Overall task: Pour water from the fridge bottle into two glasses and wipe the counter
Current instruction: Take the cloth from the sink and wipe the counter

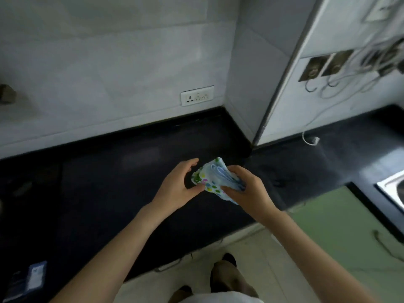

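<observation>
Over the dark bench (91, 193), pretty much dead center of the view, both hands are up in the air with a folded cloth (213, 181) between them. The right hand (251, 193) has it for real: thumb on top, fingers (229, 194) curled underneath, pinching the folded stack of light blue fabric with its green, yellow and pink spots. The left hand (177, 184) is cupped in a C shape, fingers curled over and the thumb just touching the cloth's left edge, but I can't tell if it's actually gripping. The cloth isn't touching the bench, it's held above it.

The bench is black and glossy, L-shaped, wrapping around a corner of pale wall. There's a white socket plate (197, 95) low on the back wall, and 2 dark hook plates (323, 65) with a tangle of white cables (371, 57) on the right-hand wall. A steel sink (393, 189) peeks in at the far right edge. A small blue-and-white packet (32, 278) sits near the bench's front left corner. Whole frame is a bit motion-blurred.
</observation>
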Demonstrator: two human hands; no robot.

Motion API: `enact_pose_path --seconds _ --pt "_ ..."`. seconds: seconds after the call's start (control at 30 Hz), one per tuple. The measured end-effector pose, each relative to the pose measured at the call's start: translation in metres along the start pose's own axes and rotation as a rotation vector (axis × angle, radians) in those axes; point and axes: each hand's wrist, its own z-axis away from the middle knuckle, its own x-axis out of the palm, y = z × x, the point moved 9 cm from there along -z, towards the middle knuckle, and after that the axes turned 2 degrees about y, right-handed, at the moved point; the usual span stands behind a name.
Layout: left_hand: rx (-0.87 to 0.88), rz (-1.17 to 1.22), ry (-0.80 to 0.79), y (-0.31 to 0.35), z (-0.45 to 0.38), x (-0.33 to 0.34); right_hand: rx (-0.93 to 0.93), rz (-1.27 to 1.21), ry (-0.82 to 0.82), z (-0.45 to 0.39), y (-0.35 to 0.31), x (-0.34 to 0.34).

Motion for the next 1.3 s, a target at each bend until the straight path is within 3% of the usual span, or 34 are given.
enact_pose_path --seconds 0.43,0.7,0.87,1.3 --pt "0.373 0.18 -0.575 0.093 0.081 0.144 0.393 0.004 0.536 0.232 0.02 -0.047" --pt "0.503 0.246 -0.768 0.182 0.143 0.214 0.486 0.074 0.786 0.348 0.006 -0.105" --pt "0.556 0.196 -0.821 0.221 0.181 0.262 0.511 0.058 0.847 0.411 0.017 -0.137" --pt "0.768 -0.018 -0.72 0.308 0.266 0.363 0.536 0.054 0.791 0.528 0.072 -0.217"
